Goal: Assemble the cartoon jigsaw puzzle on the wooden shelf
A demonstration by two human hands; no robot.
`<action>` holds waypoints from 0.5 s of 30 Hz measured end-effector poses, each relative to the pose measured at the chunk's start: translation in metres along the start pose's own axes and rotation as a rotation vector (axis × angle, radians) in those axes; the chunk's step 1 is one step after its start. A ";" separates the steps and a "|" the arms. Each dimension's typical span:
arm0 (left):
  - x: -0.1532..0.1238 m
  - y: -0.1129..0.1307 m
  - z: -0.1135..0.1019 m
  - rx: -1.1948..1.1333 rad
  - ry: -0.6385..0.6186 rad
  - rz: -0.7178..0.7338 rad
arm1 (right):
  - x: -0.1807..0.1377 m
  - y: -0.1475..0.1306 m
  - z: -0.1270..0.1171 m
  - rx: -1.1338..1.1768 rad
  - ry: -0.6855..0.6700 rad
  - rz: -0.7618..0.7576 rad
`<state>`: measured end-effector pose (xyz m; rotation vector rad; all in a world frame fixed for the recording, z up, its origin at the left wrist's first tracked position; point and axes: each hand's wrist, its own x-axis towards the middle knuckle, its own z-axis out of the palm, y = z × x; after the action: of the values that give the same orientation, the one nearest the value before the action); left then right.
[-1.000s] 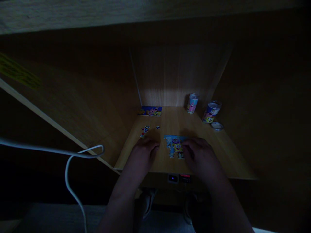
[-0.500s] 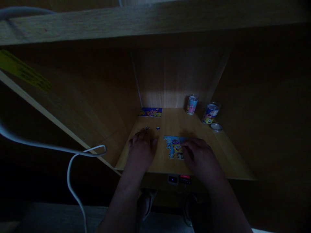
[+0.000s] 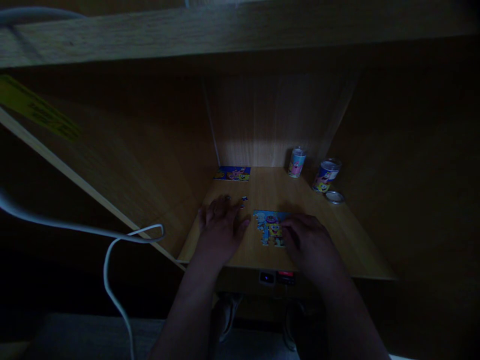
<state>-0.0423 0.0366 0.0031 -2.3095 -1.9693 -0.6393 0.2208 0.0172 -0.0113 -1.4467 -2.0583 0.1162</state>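
A partly assembled jigsaw puzzle [image 3: 270, 229] with a yellow cartoon character on light blue lies on the wooden board, its left and lower edges ragged. My right hand [image 3: 309, 240] rests at its right side, covering that part. The thumb and index finger are bent together against the puzzle, and whatever they hold is hidden. Left of the puzzle, my left hand [image 3: 220, 230] lies palm down with the fingers spread and the thumb apart. One small puzzle piece [image 3: 242, 205] is by its index fingertip, another loose piece [image 3: 244, 198] just beyond.
At the back left lies a blue picture card [image 3: 233, 173]. Two printed cans stand at the right: a light blue can [image 3: 296, 162] and a dark blue can [image 3: 325, 176], with a round metal lid [image 3: 334, 197] in front. Wooden walls enclose the board; a white cable [image 3: 108, 270] hangs left.
My left hand has shifted slightly right and its fingers have spread more. A small piece now shows by its index fingertip. My right hand stays at the puzzle's right side.
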 end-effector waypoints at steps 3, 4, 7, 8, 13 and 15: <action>0.000 0.000 0.002 0.010 0.003 -0.033 | 0.000 -0.002 -0.002 -0.005 0.008 0.003; 0.000 -0.001 0.003 0.013 -0.004 -0.032 | 0.000 -0.003 -0.002 -0.007 0.008 0.005; 0.001 -0.003 0.003 0.005 -0.045 -0.017 | 0.000 -0.002 -0.002 -0.011 0.008 0.004; 0.002 -0.004 0.003 -0.008 -0.056 -0.008 | 0.000 -0.002 -0.001 -0.010 0.010 0.000; 0.003 -0.009 0.003 -0.093 -0.058 0.078 | 0.000 0.002 0.002 -0.013 0.023 -0.010; 0.003 -0.010 0.003 -0.102 -0.003 0.041 | 0.000 0.002 0.002 -0.013 0.017 -0.006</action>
<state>-0.0508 0.0427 -0.0007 -2.4026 -1.9284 -0.7502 0.2214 0.0181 -0.0139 -1.4441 -2.0526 0.0882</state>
